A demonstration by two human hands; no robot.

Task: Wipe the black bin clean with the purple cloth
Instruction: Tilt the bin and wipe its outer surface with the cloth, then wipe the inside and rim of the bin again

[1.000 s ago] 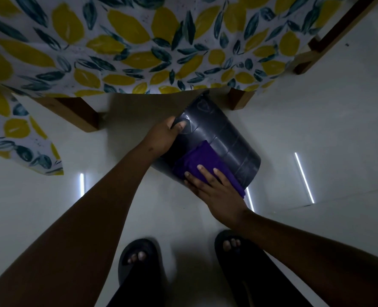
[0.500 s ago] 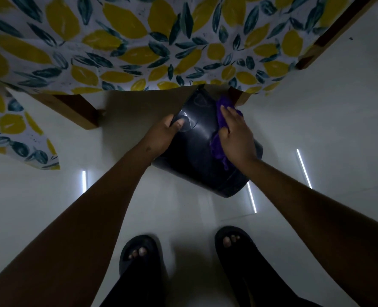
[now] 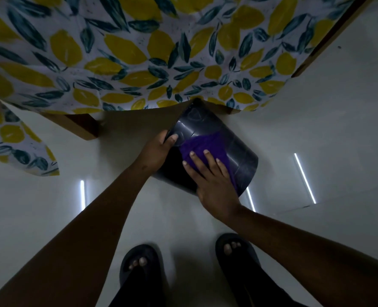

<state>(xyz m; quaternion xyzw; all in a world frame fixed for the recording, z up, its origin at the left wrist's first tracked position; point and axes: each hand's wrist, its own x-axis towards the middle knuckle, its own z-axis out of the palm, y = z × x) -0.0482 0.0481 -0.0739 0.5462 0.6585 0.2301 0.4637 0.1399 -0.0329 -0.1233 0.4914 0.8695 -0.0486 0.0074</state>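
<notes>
The black bin (image 3: 239,156) stands on the pale floor, tilted, with its top end tucked under the tablecloth's edge. My left hand (image 3: 159,149) grips its left side, thumb on the upper wall. The purple cloth (image 3: 202,144) lies spread on the bin's near wall. My right hand (image 3: 214,182) presses flat on the cloth's lower part with its fingers apart, over the bin's lower edge.
A table with a yellow lemon and leaf cloth (image 3: 139,52) hangs over the far side. Its wooden legs (image 3: 81,127) stand left of the bin. My two feet in dark sandals (image 3: 139,264) are near the bottom. Light strips reflect on the glossy floor (image 3: 305,176).
My right hand has slid the purple cloth from the bin's upper right side down to its near lower wall. The left hand keeps its grip.
</notes>
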